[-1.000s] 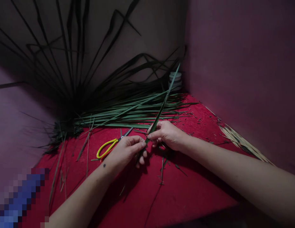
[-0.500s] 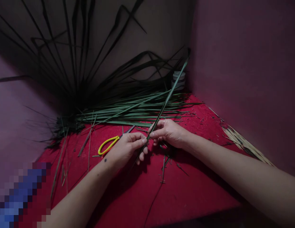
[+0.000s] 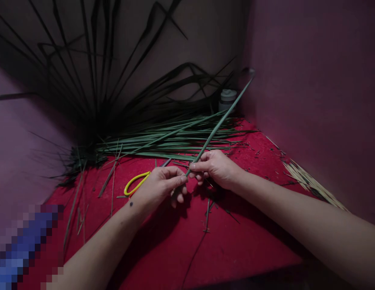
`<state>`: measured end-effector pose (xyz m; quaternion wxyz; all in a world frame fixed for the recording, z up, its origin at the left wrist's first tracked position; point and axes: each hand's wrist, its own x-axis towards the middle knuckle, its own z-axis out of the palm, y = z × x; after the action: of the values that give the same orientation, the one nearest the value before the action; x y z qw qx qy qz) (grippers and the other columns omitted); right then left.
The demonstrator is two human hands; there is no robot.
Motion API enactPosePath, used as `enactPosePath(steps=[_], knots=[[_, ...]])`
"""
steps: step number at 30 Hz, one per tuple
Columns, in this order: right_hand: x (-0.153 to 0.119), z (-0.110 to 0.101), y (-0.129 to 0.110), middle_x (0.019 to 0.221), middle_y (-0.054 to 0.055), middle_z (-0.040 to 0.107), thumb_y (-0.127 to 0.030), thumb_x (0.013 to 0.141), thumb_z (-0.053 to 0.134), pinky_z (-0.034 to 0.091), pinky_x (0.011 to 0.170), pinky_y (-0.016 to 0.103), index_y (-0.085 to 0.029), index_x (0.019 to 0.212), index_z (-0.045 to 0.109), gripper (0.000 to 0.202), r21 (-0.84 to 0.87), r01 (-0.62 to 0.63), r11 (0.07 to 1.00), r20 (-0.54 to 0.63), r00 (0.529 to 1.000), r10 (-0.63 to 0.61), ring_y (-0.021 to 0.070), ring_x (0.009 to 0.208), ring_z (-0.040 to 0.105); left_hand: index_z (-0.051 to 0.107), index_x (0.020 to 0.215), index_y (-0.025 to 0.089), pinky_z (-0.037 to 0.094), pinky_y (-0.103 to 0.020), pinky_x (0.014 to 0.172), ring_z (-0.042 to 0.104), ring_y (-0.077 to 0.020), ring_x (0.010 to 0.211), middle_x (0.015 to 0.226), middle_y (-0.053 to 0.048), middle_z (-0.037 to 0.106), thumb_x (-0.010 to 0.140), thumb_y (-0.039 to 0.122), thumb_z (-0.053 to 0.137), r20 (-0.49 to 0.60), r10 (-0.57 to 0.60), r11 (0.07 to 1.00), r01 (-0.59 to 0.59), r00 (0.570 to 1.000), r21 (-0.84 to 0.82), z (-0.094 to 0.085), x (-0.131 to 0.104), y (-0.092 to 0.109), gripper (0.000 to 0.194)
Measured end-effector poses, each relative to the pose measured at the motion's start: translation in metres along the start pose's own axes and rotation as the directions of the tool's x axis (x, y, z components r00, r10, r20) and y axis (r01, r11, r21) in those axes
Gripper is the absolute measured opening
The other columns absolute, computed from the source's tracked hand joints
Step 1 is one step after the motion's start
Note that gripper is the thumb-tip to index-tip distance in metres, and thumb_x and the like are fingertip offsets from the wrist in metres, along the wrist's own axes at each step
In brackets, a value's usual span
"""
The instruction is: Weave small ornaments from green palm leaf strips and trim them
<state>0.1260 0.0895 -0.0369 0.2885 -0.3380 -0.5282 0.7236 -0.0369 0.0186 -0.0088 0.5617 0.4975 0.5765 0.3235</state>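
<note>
A long narrow green leaf strip (image 3: pixel 219 125) slants up and to the right from between my two hands, its far tip curled near the back right wall. My left hand (image 3: pixel 169 183) pinches its lower end between thumb and fingers. Just above that grip, my right hand (image 3: pixel 213 167) pinches the same strip. Behind my left hand lie scissors with a yellow handle loop (image 3: pixel 136 183), partly hidden by the hand. Beyond both hands a pile of similar green leaf strips (image 3: pixel 163 139) lies across the surface.
Loose dry scraps lie on the red surface (image 3: pixel 236 249). A bundle of pale thin sticks (image 3: pixel 314 185) rests by the right wall. At the back corner stands a white-lidded jar (image 3: pixel 228 98). Dark long leaves (image 3: pixel 105 60) fan up the back wall.
The leaf strip has turned so its broad face shows, and its far tip has swung to the right. Both hands keep hold in nearly the same place.
</note>
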Motion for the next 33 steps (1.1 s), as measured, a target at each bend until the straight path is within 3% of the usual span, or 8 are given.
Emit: enactPosePath(steps=[14,16,17,19,22,24,29,33], knots=[[-0.009,0.0,-0.014,0.058,0.004,0.063,-0.022,0.068,0.066,0.044,0.046,0.023,-0.011,0.061,0.065,0.013,-0.002,0.231,0.973,0.054,0.971,-0.231,0.0098,0.045,0.053,0.061,0.069,0.015,0.047,-0.024,0.052,0.056,-0.0117,0.05,0.054,0.001,0.06,0.071,0.028,0.064,-0.126,0.121,0.971,-0.091,0.985,0.222,-0.017,-0.012,0.021,0.014],[-0.014,-0.001,-0.023,0.059,0.004,0.065,-0.021,0.068,0.067,0.046,0.048,0.023,-0.012,0.062,0.066,0.011,0.042,0.334,0.942,0.007,0.942,-0.335,0.0107,0.047,0.055,0.064,0.074,0.017,0.047,-0.024,0.063,0.06,-0.0136,0.064,0.066,0.0,0.065,0.074,0.032,0.061,-0.32,0.331,0.883,-0.171,0.888,0.438,-0.037,-0.018,0.028,0.016],[-0.017,-0.001,-0.029,0.061,0.003,0.066,-0.021,0.068,0.068,0.047,0.049,0.024,-0.012,0.064,0.066,0.01,0.059,0.394,0.917,-0.027,0.919,-0.393,0.0112,0.048,0.057,0.065,0.078,0.018,0.047,-0.025,0.069,0.061,-0.015,0.072,0.075,-0.001,0.067,0.074,0.033,0.06,-0.429,0.45,0.811,-0.157,0.783,0.564,-0.05,-0.021,0.031,0.016],[-0.023,0.0,-0.04,0.065,0.003,0.067,-0.022,0.07,0.069,0.048,0.052,0.024,-0.013,0.069,0.068,0.009,0.052,0.497,0.866,-0.075,0.867,-0.493,0.0119,0.052,0.059,0.066,0.084,0.02,0.045,-0.026,0.073,0.061,-0.0181,0.081,0.083,-0.001,0.068,0.076,0.033,0.056,-0.547,0.557,0.678,0.038,0.625,0.734,-0.075,-0.027,0.033,0.019],[-0.027,0.003,-0.051,0.064,0.003,0.068,-0.023,0.072,0.069,0.049,0.054,0.024,-0.014,0.071,0.068,0.009,0.022,0.551,0.834,-0.119,0.83,-0.545,0.0118,0.052,0.06,0.064,0.076,0.02,0.042,-0.027,0.068,0.06,-0.0191,0.075,0.076,-0.003,0.067,0.076,0.033,0.052,-0.381,0.302,0.442,0.226,0.874,0.868,-0.098,-0.031,0.022,0.018],[-0.024,0.006,-0.053,0.064,0.004,0.068,-0.023,0.072,0.068,0.049,0.052,0.024,-0.013,0.07,0.067,0.01,0.026,0.537,0.843,-0.127,0.838,-0.53,0.0113,0.05,0.059,0.062,0.075,0.02,0.039,-0.026,0.062,0.059,-0.0179,0.069,0.074,-0.004,0.065,0.078,0.033,0.048,-0.25,0.106,0.279,0.212,0.963,0.937,-0.095,-0.028,0.007,0.019],[-0.008,0.011,-0.052,0.066,0.006,0.068,-0.023,0.069,0.07,0.051,0.051,0.025,-0.011,0.068,0.067,0.013,0.163,0.461,0.872,-0.139,0.886,-0.442,0.0112,0.05,0.058,0.054,0.078,0.019,0.033,-0.028,0.057,0.056,-0.0203,0.069,0.077,-0.009,0.06,0.082,0.035,0.04,-0.316,0.109,0.134,0.302,0.942,0.944,-0.068,-0.02,-0.022,0.022],[-0.001,0.014,-0.059,0.068,0.007,0.068,-0.022,0.067,0.072,0.052,0.051,0.026,-0.011,0.067,0.066,0.013,0.271,0.427,0.863,-0.141,0.904,-0.403,0.0105,0.05,0.057,0.048,0.071,0.02,0.032,-0.026,0.054,0.052,-0.0173,0.062,0.067,-0.002,0.054,0.072,0.03,0.048,-0.378,0.091,0.358,0.324,0.921,0.876,-0.074,-0.029,-0.018,0.009]])
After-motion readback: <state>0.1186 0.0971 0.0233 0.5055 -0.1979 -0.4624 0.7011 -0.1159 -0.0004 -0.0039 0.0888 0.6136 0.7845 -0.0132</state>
